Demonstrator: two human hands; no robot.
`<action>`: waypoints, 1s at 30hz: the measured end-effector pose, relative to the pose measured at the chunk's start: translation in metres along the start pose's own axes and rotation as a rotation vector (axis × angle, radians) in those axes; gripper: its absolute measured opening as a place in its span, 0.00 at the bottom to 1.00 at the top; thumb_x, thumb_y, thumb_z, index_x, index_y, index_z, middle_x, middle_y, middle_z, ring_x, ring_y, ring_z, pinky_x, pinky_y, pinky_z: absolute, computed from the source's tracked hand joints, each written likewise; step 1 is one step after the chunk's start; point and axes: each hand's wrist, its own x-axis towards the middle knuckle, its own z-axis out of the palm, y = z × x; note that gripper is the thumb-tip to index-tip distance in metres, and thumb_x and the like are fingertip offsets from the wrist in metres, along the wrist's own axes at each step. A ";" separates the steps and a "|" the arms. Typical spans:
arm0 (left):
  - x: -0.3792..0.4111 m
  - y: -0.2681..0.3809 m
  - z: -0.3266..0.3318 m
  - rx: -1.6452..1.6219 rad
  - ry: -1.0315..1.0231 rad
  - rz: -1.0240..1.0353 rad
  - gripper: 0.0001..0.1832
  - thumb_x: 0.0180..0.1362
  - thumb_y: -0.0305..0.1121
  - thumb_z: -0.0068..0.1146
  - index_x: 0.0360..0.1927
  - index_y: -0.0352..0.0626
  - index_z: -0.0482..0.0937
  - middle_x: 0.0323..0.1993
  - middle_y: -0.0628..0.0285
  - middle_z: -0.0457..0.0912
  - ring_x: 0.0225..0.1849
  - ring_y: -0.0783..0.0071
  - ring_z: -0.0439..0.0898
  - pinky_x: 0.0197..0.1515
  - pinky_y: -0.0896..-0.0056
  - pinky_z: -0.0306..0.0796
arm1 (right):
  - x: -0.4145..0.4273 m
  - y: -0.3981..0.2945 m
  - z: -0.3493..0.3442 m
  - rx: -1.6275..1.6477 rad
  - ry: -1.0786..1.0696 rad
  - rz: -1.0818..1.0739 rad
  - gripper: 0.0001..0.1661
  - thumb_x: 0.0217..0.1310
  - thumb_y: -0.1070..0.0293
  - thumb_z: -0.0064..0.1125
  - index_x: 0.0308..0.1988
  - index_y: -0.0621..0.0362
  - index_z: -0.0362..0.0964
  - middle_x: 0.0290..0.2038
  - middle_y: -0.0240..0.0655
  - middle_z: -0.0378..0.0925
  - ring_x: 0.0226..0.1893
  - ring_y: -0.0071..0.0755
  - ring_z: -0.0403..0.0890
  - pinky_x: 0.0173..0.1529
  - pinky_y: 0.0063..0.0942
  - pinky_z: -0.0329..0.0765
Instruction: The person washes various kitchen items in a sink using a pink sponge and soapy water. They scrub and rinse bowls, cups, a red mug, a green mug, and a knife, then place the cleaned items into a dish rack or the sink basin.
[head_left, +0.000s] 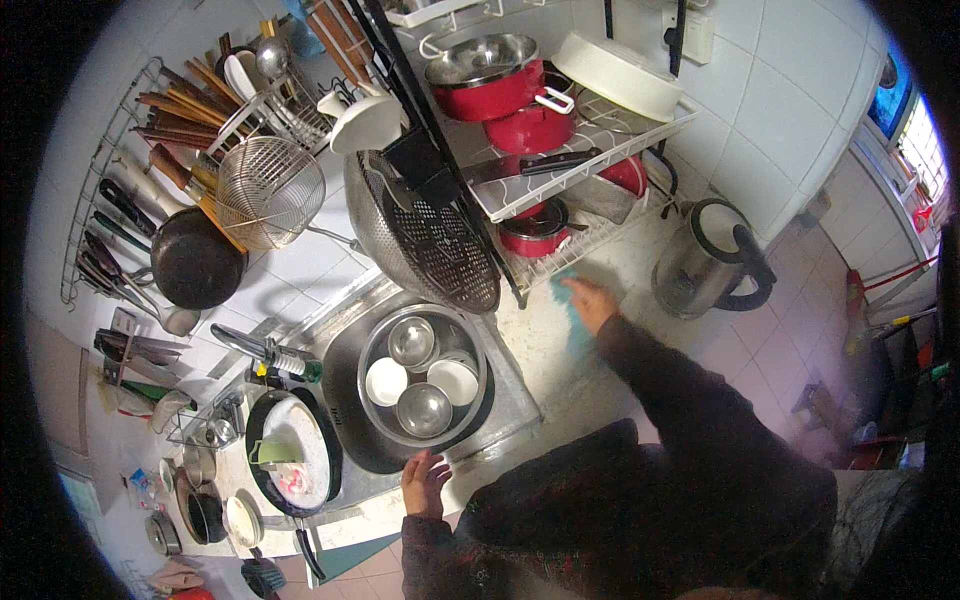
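On the counter to the right of the sink, my right hand grips a teal cloth, which is partly blurred and partly covered by the hand. My left hand is by the front rim of the sink, its fingers slightly bent and apart with nothing in them. Inside the sink stands a round metal basin. It holds white bowls and metal bowls.
A wire dish rack with red pots and a knife rises behind the cloth. An electric kettle stands to the right. A perforated metal colander overhangs the sink. Left is a soapy frying pan holding a green cup.
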 end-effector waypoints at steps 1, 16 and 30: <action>0.001 -0.002 0.004 0.000 -0.021 -0.004 0.13 0.57 0.37 0.50 0.42 0.40 0.70 0.33 0.56 0.76 0.32 0.65 0.76 0.35 0.67 0.71 | 0.009 0.009 -0.015 -0.093 0.060 -0.010 0.24 0.52 0.71 0.51 0.52 0.46 0.66 0.51 0.43 0.67 0.46 0.47 0.71 0.48 0.37 0.70; 0.057 -0.041 0.089 1.230 -0.495 0.703 0.29 0.50 0.27 0.54 0.57 0.39 0.60 0.53 0.47 0.67 0.54 0.56 0.68 0.55 0.65 0.63 | -0.029 -0.005 0.041 -0.705 -0.166 -0.301 0.26 0.55 0.68 0.45 0.56 0.52 0.58 0.57 0.45 0.57 0.59 0.48 0.57 0.63 0.43 0.50; 0.072 -0.006 0.110 1.422 -0.367 0.838 0.31 0.50 0.29 0.47 0.60 0.38 0.56 0.59 0.40 0.56 0.60 0.45 0.58 0.60 0.58 0.55 | 0.007 -0.073 0.110 -0.260 -0.354 -0.302 0.25 0.54 0.78 0.44 0.54 0.54 0.59 0.54 0.46 0.61 0.52 0.49 0.65 0.54 0.35 0.66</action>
